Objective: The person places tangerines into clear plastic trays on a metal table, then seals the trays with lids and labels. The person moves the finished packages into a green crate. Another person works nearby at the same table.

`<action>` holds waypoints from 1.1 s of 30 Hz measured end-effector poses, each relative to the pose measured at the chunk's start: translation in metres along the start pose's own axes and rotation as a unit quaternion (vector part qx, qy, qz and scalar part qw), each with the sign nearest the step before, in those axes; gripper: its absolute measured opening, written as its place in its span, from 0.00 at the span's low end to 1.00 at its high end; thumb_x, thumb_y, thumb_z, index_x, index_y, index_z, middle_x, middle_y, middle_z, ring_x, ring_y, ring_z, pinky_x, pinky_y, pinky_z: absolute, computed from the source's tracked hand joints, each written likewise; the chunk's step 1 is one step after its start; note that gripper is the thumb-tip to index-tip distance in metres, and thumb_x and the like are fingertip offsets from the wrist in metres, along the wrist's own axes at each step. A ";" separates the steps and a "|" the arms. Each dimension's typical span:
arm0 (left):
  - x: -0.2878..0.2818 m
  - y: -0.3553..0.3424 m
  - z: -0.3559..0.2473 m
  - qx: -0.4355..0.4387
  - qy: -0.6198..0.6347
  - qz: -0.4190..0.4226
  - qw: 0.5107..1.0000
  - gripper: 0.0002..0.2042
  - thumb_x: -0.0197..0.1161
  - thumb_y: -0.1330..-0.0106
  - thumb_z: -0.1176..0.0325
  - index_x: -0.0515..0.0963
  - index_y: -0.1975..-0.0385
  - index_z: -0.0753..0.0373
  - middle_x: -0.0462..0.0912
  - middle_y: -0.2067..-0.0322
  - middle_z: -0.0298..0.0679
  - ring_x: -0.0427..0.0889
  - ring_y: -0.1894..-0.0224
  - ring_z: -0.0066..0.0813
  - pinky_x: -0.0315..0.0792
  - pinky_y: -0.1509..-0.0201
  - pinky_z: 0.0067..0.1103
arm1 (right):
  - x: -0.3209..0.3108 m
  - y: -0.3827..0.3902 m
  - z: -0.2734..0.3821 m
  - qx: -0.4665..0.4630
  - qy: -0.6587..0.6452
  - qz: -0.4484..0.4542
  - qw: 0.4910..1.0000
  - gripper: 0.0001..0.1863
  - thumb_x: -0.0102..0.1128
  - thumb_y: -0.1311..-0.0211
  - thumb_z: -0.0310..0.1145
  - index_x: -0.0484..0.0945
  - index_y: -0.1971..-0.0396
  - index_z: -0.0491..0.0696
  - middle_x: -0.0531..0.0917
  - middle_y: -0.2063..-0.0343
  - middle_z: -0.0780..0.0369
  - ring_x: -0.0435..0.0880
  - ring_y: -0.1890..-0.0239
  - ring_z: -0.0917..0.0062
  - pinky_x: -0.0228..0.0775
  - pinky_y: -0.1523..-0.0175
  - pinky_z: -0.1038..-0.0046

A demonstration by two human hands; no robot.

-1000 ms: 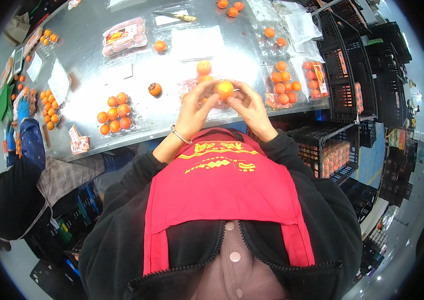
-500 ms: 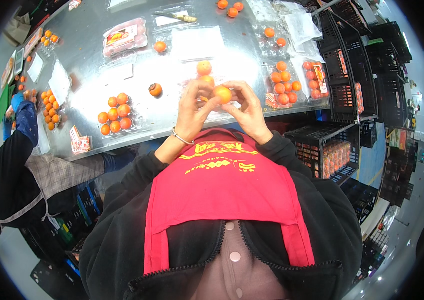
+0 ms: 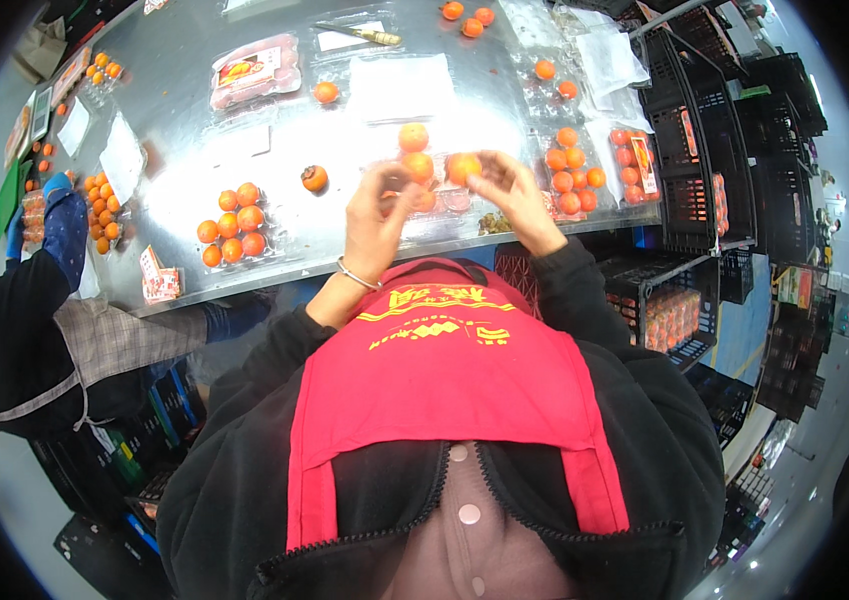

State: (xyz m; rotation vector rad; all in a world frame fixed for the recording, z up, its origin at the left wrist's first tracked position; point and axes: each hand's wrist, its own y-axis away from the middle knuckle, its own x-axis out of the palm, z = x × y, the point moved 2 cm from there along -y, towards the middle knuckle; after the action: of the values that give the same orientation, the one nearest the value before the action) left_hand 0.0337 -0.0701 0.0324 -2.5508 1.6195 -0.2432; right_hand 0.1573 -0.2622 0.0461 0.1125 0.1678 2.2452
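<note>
My right hand (image 3: 505,195) grips an orange persimmon (image 3: 463,167) between thumb and fingers, just above a clear plastic tray (image 3: 458,201). To its left, my left hand (image 3: 385,205) is curved with thumb and fingers apart, holding nothing that I can see. Its fingertips are close to another persimmon (image 3: 416,167), which sits in the tray. Beyond that one lies a further persimmon (image 3: 413,137), and a partly hidden one (image 3: 425,201) shows by my left thumb. A persimmon with its dark calyx up (image 3: 315,178) lies alone on the metal table (image 3: 295,225).
Filled persimmon trays (image 3: 231,222) stand left and right of my hands. A packed tray (image 3: 256,72), a white sheet (image 3: 401,88) and a knife (image 3: 373,36) lie farther back. Black crates (image 3: 685,140) rise at the right. A co-worker's gloved arm (image 3: 67,225) reaches in at the left.
My hands have moved apart. The left has come off the persimmon, while the right has carried it slightly right and away from me, over the tray.
</note>
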 end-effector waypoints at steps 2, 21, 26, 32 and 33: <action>-0.013 -0.001 0.005 -0.036 0.014 -0.077 0.996 0.11 0.62 0.23 0.69 0.75 0.50 0.69 0.82 0.60 0.41 0.86 0.64 0.25 0.81 0.61 0.20 | -0.011 -0.029 -0.008 -0.069 0.190 -0.050 0.978 0.22 0.71 0.33 0.32 0.76 0.43 0.43 0.85 0.49 0.58 0.85 0.49 0.75 0.77 0.43 0.71; -0.040 0.012 0.057 -0.227 -0.044 -0.082 0.970 0.24 0.62 0.29 0.73 0.70 0.34 0.65 0.75 0.37 0.45 0.77 0.42 0.34 0.73 0.36 0.29 | 0.052 -0.048 -0.012 -0.190 0.592 0.016 0.783 0.21 0.72 0.42 0.40 0.78 0.53 0.47 0.83 0.61 0.54 0.86 0.59 0.57 0.79 0.58 0.58; -0.042 0.012 0.065 -0.167 -0.133 -0.082 0.974 0.23 0.64 0.31 0.74 0.71 0.36 0.64 0.77 0.40 0.47 0.81 0.44 0.36 0.78 0.44 0.30 | 0.054 -0.054 -0.007 -0.190 0.596 -0.013 0.780 0.22 0.76 0.46 0.44 0.80 0.58 0.45 0.83 0.64 0.55 0.86 0.62 0.57 0.78 0.60 0.58; -0.040 0.001 0.033 -0.042 -0.162 -0.103 0.980 0.18 0.61 0.23 0.65 0.74 0.38 0.65 0.79 0.48 0.47 0.84 0.53 0.32 0.79 0.50 0.28 | 0.034 -0.036 0.007 -0.057 0.324 -0.060 0.942 0.26 0.79 0.46 0.48 0.84 0.54 0.44 0.82 0.72 0.63 0.79 0.70 0.78 0.70 0.65 0.73; -0.035 -0.001 0.027 -0.099 -0.080 -0.056 0.990 0.19 0.58 0.22 0.62 0.74 0.37 0.65 0.80 0.51 0.44 0.84 0.56 0.29 0.78 0.53 0.25 | 0.037 -0.029 0.011 -0.103 0.287 -0.052 0.951 0.25 0.78 0.45 0.45 0.84 0.53 0.44 0.82 0.71 0.63 0.79 0.69 0.78 0.70 0.65 0.73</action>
State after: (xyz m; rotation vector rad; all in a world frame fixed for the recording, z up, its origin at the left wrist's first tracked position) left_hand 0.0253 -0.0372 0.0037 -2.7283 1.5145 0.1186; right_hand 0.1581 -0.2145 0.0535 -0.6536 0.2415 2.1184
